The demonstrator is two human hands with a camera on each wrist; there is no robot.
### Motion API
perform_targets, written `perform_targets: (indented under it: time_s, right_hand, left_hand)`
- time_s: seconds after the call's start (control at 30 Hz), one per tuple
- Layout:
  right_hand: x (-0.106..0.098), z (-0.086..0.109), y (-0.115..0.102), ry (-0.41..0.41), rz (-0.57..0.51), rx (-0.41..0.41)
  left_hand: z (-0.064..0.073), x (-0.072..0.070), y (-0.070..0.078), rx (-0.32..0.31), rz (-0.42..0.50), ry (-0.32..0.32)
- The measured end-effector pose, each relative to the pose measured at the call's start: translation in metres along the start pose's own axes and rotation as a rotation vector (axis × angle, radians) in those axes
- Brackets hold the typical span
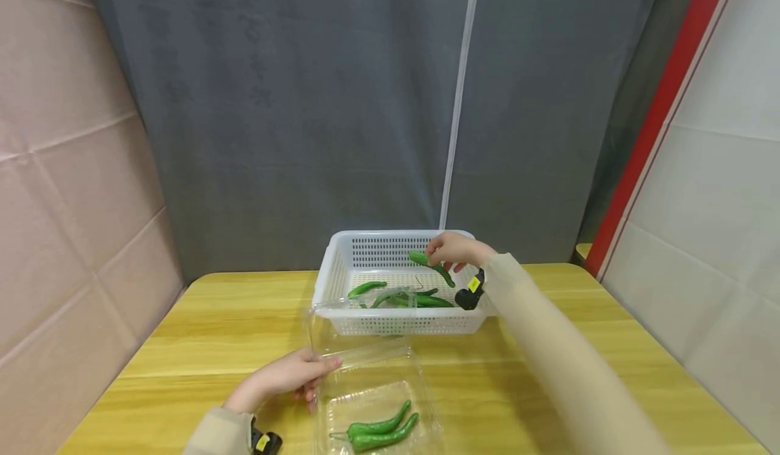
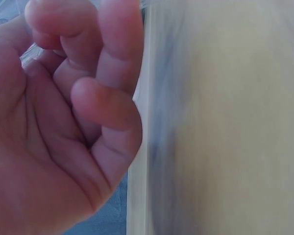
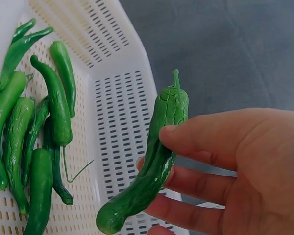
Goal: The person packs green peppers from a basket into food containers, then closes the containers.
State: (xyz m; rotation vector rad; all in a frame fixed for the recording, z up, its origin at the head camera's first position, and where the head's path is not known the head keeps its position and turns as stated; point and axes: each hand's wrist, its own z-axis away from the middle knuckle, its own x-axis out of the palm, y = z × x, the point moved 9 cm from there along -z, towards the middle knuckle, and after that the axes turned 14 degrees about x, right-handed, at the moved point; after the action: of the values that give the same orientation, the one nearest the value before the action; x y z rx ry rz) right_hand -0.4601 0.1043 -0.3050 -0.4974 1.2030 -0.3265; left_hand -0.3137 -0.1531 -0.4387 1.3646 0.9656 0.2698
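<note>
A green chili pepper (image 3: pixel 159 147) is pinched between the thumb and fingers of my right hand (image 1: pixel 453 250), up over the right part of a white plastic basket (image 1: pixel 326 275). Its stem points up in the right wrist view. Several more green peppers (image 3: pixel 56 98) lie on the basket's slotted floor. On the near side, my left hand (image 1: pixel 298 372) grips the left edge of a clear plastic clamshell box (image 1: pixel 372 391), thumb on top; its fingers (image 2: pixel 108 105) curl in the left wrist view. Two green peppers (image 1: pixel 380 431) lie inside the box's near half.
The clamshell's raised lid (image 1: pixel 359 316) overlaps the basket's front wall in the head view. Everything stands on a wooden table (image 1: pixel 244 319). Behind it hangs a grey curtain (image 1: pixel 305 116), with pale panels at both sides.
</note>
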Motion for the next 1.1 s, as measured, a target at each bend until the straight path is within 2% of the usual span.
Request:
perform_targets:
  time_s: [0.43, 0.67, 1.1]
  right_hand:
    - [-0.002, 0.030, -0.004, -0.028, 0.000, -0.106]
    - [-0.001, 0.049, 0.000, -0.059, -0.051, -0.172]
    - [0.003, 0.073, 0.010, -0.041, -0.095, -0.229]
  left_hand:
    - [0.000, 0.002, 0.001, 0.006, -0.001, -0.015]
    - [0.000, 0.001, 0.002, 0.001, -0.012, -0.013]
    - [0.000, 0.001, 0.002, 0.014, -0.008, -0.020]
